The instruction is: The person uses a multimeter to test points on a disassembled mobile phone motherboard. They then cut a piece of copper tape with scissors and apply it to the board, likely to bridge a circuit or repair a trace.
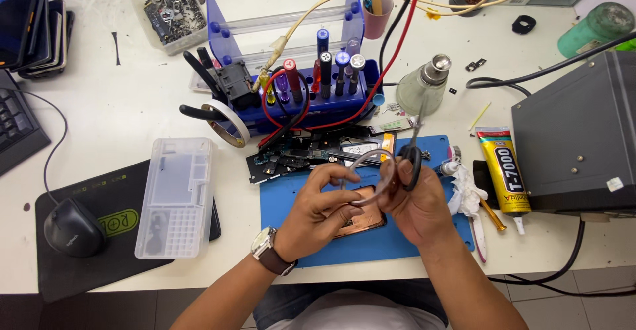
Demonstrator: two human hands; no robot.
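My right hand [419,205] grips black-handled scissors [411,158], blades pointing away from me. My left hand [319,205] pinches a roll of clear tape [371,171] held between both hands, just beside the scissors. Both hands hover over a blue work mat [291,217]. Under them lies a copper-coloured phone part [363,216], partly hidden. A disassembled phone board [291,158] lies at the mat's far edge. A watch sits on my left wrist.
A blue tool rack [318,85] with screwdrivers stands behind the mat. A clear plastic parts box [175,194] lies left, a mouse [71,227] on a black pad further left. A yellow glue tube [502,168] and a black machine [576,138] sit right. A glass dispenser bottle [424,85].
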